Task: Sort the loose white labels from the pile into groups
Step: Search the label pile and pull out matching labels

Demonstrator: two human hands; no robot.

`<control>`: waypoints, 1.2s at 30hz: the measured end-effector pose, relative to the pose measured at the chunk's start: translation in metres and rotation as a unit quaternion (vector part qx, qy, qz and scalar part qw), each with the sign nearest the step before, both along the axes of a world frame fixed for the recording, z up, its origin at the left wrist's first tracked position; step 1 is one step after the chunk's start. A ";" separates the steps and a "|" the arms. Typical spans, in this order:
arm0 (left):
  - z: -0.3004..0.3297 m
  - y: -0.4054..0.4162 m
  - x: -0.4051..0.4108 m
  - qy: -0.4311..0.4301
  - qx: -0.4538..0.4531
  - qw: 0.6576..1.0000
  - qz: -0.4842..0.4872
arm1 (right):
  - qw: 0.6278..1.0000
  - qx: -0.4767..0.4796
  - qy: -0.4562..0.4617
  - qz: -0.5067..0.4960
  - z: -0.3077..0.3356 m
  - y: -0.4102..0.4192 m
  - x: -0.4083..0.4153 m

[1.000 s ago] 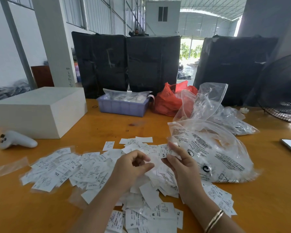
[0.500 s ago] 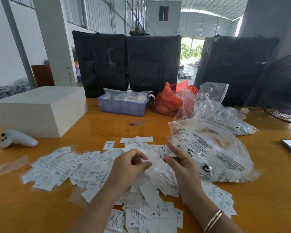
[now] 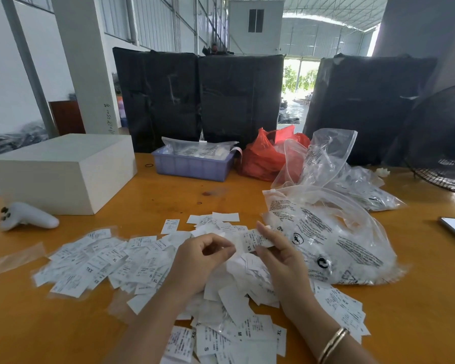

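Both hands hover over the pile (image 3: 237,285) on the bench (image 3: 168,195), right hand (image 3: 281,256) pinching an XS label (image 3: 254,241), left hand (image 3: 200,261) curled beside its near end

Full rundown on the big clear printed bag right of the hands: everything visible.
The clear plastic bag lies on its side on the wooden table, crumpled and bulging, apparently with white contents. The film is thin, glossy and see-through, printed with black warning text and round symbols. Its mouth edge faces the table's far side. The right hand, which pinches a white label, is right beside it; contact cannot be told. Loose labels lie along its near edge, and more clear bags sit behind.
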State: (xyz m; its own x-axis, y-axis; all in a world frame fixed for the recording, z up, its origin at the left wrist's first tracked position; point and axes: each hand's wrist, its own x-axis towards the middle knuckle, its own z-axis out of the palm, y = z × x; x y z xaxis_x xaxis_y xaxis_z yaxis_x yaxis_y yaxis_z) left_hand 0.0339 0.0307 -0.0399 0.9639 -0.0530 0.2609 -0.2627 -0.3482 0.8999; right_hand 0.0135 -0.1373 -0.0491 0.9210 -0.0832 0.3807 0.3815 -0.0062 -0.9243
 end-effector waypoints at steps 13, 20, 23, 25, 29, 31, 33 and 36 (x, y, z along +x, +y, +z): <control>0.000 -0.001 -0.002 -0.020 0.050 0.998 0.024 | 1.000 -0.024 -0.007 -0.008 -0.002 0.001 0.002; -0.001 -0.001 -0.002 -0.019 0.060 0.997 0.040 | 0.999 0.030 0.003 -0.028 -0.003 -0.005 0.003; 0.000 -0.001 -0.002 -0.019 0.053 0.998 0.040 | 1.000 -0.004 -0.005 -0.021 -0.002 -0.001 0.002; 0.000 -0.001 -0.002 -0.018 0.046 0.998 0.035 | 0.999 -0.041 -0.023 -0.028 -0.001 0.002 0.002; -0.001 -0.001 -0.001 -0.023 0.045 0.998 0.029 | 0.998 -0.040 -0.025 -0.040 -0.002 0.000 0.002; -0.001 -0.001 -0.001 -0.023 0.046 0.998 0.026 | 0.998 -0.036 -0.029 -0.050 -0.002 0.000 0.003; -0.002 -0.001 0.000 -0.023 0.047 0.998 0.025 | 0.997 -0.038 -0.034 -0.054 -0.001 0.000 0.003; -0.002 -0.001 0.000 -0.023 0.047 0.998 0.024 | 0.997 -0.052 -0.033 -0.055 -0.002 0.000 0.004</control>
State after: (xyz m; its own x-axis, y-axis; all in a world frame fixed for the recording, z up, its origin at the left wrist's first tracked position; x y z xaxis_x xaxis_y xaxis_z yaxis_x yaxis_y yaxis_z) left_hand 0.0337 0.0294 -0.0421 0.9529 -0.0329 0.3016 -0.2844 -0.4432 0.8501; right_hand 0.0172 -0.1374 -0.0507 0.8809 -0.1400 0.4521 0.4333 -0.1456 -0.8894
